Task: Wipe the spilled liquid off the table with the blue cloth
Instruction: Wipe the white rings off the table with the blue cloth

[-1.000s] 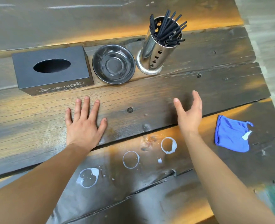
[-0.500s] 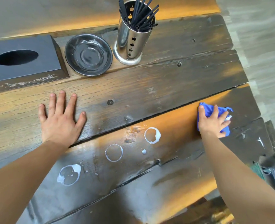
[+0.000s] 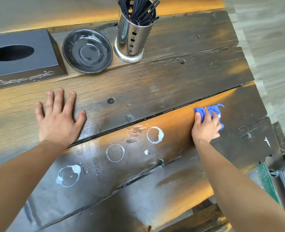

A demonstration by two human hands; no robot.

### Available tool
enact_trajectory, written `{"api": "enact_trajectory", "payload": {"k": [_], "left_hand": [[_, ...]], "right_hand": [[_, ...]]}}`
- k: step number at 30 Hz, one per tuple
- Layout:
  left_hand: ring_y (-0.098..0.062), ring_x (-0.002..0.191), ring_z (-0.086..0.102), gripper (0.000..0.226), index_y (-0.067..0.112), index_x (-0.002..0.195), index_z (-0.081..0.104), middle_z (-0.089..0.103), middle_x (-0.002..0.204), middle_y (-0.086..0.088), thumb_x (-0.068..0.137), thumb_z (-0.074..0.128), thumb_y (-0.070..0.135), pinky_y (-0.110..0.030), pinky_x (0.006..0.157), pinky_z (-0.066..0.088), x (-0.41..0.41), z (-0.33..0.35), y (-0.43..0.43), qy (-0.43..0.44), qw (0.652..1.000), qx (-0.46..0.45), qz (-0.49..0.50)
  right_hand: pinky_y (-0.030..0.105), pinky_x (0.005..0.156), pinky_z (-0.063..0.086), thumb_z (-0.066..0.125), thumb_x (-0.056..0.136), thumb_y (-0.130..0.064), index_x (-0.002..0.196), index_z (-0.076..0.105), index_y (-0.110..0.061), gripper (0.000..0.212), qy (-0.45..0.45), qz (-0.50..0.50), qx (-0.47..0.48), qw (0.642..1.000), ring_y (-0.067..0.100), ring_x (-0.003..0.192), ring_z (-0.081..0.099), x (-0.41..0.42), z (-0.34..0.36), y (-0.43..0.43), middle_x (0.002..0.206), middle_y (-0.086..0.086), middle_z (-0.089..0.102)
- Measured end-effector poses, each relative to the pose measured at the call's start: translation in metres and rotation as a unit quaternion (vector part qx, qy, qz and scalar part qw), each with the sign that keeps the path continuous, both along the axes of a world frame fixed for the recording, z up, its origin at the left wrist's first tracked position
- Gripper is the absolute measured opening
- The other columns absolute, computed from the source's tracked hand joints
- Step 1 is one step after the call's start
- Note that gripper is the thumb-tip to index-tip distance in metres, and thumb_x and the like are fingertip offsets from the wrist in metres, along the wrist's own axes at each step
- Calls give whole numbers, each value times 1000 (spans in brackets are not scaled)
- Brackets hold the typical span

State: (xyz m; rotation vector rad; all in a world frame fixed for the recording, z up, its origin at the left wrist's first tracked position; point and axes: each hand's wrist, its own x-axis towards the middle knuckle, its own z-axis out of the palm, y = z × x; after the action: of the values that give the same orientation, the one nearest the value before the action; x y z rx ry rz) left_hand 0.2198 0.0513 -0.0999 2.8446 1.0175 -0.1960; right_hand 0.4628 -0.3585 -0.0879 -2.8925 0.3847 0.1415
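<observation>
**Right hand bunches the blue cloth near the desk's right edge**

The right hand (image 3: 205, 129) has its grip closed on the blue cloth (image 3: 213, 110), fingers curled over it and pressing it to the desk (image 3: 172, 84); cloth pokes out beyond the fingertips. It sits on the near plank, close to the right edge, where the wood ends at the floor (image 3: 272, 47). To the left lies open wood up to the spilled rings (image 3: 155, 135), three white circles running diagonally toward the near-left. The left hand (image 3: 59, 121) lies flat, fingers spread, holding nothing, beyond the plank seam. At the back stand a tissue box (image 3: 21, 59), a dark saucer (image 3: 87, 51) and a metal straw holder (image 3: 131, 36). Half a second ago the cloth lay flatter under the palm; now it is gathered tighter and the hand sits nearer the rings.
</observation>
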Motion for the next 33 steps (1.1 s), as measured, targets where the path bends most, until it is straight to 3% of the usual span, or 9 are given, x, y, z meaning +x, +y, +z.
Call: {"api": "enact_trajectory", "payload": {"k": [4,7,9,13,16,20,25,28,33], "left_hand": [[-24,158,4,72,35,160,16,14,170,0,98,19,70,-35,116,-26,-2,0,1,-9,1000,-1,4],[-22,158,1,72,37,161,12,10,171,2,97,19,71,-51,123,-7,-3,2,0,-7,1000,-21,9],[-21,159,-3,72,40,161,11,6,171,4,97,22,71,-53,123,-4,-3,8,4,4,998,-59,3],[-21,158,9,66,37,155,38,19,170,2,94,36,63,-47,126,5,-20,29,23,-47,980,-191,-24],[-25,152,30,62,19,145,54,37,162,-5,93,43,51,-38,124,24,-70,46,27,-131,965,-224,23],[-27,155,22,62,20,148,50,34,164,-6,96,40,52,-46,125,21,-154,43,1,-107,975,-143,130],[-21,158,2,69,36,159,29,11,171,2,96,30,64,-53,125,3,-248,28,-46,-13,958,-87,273],[-23,158,1,71,35,162,20,8,171,1,97,26,65,-58,123,3,-265,19,-61,28,962,-62,265],[-26,158,3,70,36,162,18,10,171,0,98,28,63,-61,123,5,-264,12,-60,28,964,-36,262]], "right_hand": [[54,99,35,53,105,-45,145,58,-32,42,1,81,13,997,39,128,39,-36,3,14,157,1,42],[50,97,36,56,105,-40,140,63,-25,39,18,132,33,991,40,123,41,-69,10,26,152,4,47],[48,100,36,57,106,-36,137,66,-22,35,37,152,80,984,39,120,44,-84,20,35,145,4,52],[50,104,41,58,106,-20,110,72,-11,18,32,215,218,951,38,113,55,-106,55,55,101,-10,60],[46,112,38,57,106,-23,122,73,-14,23,40,269,253,929,29,122,51,-129,78,87,123,4,65],[30,106,29,60,105,-27,129,71,-20,28,57,376,249,891,26,129,45,-159,92,150,142,1,59],[38,97,31,60,104,-37,135,68,-26,34,98,545,197,809,29,128,44,-203,78,245,145,-5,57],[47,102,36,59,103,-43,136,67,-31,36,87,643,140,748,30,134,46,-221,58,286,149,-6,56],[57,119,15,39,92,-80,155,34,-51,70,85,716,-33,692,29,161,9,-224,23,318,173,-14,17]]}}
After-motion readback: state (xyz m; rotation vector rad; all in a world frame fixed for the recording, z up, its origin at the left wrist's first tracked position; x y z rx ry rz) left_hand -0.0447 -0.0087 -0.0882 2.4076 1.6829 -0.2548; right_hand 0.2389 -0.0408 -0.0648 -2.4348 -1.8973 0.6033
